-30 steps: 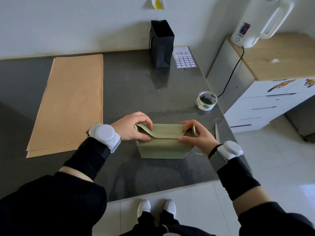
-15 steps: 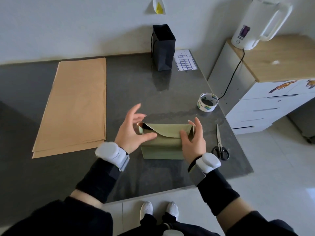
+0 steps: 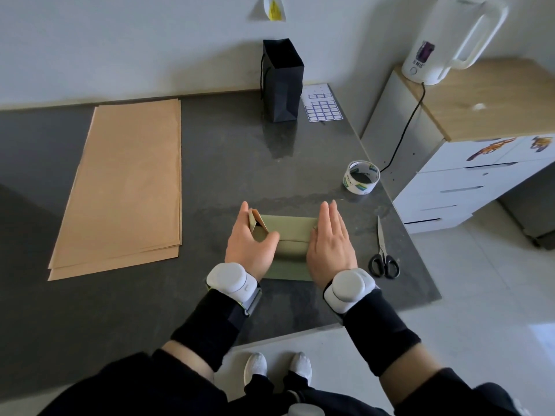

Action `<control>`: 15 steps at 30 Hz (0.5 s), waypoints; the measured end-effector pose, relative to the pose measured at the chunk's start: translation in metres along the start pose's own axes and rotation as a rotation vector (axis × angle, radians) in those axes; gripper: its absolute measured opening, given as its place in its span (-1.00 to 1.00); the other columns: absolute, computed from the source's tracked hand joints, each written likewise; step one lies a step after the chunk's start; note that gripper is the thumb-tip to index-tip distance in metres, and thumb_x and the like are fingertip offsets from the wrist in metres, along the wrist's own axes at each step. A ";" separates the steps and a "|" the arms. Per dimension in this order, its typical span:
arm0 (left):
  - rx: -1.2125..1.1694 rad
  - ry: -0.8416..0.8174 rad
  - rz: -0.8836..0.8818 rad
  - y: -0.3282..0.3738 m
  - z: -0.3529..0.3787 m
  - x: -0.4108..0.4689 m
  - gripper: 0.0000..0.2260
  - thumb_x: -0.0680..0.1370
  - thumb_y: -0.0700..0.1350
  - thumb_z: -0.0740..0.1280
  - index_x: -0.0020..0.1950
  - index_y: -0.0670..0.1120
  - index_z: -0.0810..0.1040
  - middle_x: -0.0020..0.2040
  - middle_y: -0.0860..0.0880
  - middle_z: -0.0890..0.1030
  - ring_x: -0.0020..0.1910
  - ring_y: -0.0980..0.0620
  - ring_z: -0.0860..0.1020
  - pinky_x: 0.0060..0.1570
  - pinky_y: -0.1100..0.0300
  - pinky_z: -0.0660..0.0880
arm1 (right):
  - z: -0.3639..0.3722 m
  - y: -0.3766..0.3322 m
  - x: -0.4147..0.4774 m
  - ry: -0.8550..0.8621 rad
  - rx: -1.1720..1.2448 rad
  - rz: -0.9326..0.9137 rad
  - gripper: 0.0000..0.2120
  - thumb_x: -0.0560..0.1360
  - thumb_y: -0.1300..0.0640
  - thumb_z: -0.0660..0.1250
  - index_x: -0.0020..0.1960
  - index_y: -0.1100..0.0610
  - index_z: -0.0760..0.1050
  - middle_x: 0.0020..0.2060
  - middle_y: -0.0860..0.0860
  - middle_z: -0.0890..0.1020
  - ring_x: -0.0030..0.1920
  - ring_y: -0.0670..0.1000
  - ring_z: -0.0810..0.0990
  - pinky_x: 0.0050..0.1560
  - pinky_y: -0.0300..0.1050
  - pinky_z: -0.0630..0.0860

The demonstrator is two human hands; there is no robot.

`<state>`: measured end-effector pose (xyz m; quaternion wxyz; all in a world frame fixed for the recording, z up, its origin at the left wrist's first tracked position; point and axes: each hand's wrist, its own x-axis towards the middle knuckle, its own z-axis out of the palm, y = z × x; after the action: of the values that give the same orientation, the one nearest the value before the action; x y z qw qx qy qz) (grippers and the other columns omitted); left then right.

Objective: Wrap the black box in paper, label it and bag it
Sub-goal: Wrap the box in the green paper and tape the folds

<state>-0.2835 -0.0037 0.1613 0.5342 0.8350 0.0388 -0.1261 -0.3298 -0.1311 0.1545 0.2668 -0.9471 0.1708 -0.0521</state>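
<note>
The box, covered in olive-green paper (image 3: 289, 235), lies on the dark table (image 3: 228, 163) near its front edge. My left hand (image 3: 250, 243) is at the box's left end, fingers straight along the side and thumb pressing a folded paper flap down onto the top. Flat against the right end lies my right hand (image 3: 330, 244), its fingers straight and together. The black box itself is hidden under the paper. A black paper bag (image 3: 282, 82) stands upright at the back, with a sheet of labels (image 3: 322, 105) beside it.
A stack of brown paper sheets (image 3: 126, 181) lies on the left. A tape roll (image 3: 361, 177) sits at the right edge and scissors (image 3: 383, 253) lie to the right of the box. A white drawer cabinet (image 3: 480, 163) with a white kettle (image 3: 435, 46) stands right of the table.
Both hands shifted from pinching the top flaps to lying along the box's two ends with straight fingers. The left flap went from raised to pressed under my thumb.
</note>
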 end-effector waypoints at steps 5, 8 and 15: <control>-0.010 -0.006 0.016 -0.001 0.000 0.002 -0.33 0.48 -0.11 0.33 0.53 0.06 0.10 0.44 0.11 0.32 0.41 0.04 0.29 0.18 0.30 0.19 | -0.003 0.002 0.000 0.035 0.197 0.020 -0.48 0.60 0.24 0.07 0.52 0.16 0.00 0.51 0.08 0.10 0.51 0.01 0.07 0.38 -0.32 0.01; -0.057 -0.057 0.084 -0.005 -0.008 0.005 -0.30 0.42 -0.05 0.47 0.48 0.03 0.21 0.35 0.10 0.40 0.38 0.11 0.32 0.31 0.28 0.22 | -0.011 0.006 0.002 0.072 0.578 0.188 -0.50 0.56 0.26 0.19 0.47 0.06 0.19 0.39 -0.01 0.38 0.38 -0.07 0.33 0.27 -0.40 0.18; -0.028 -0.024 0.238 -0.001 -0.034 0.022 -0.66 0.34 -0.12 0.55 -0.02 0.10 0.48 -0.11 0.23 0.54 -0.14 0.41 0.50 -0.16 0.59 0.35 | -0.036 0.033 0.006 -0.124 0.997 0.170 -0.62 0.40 0.32 0.42 0.13 0.00 0.48 -0.02 -0.06 0.61 0.04 -0.09 0.56 0.13 -0.20 0.49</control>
<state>-0.2569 0.0256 0.1683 0.5576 0.8245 -0.0652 -0.0711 -0.3410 -0.1768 0.1678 0.6991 -0.6888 0.1854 -0.0492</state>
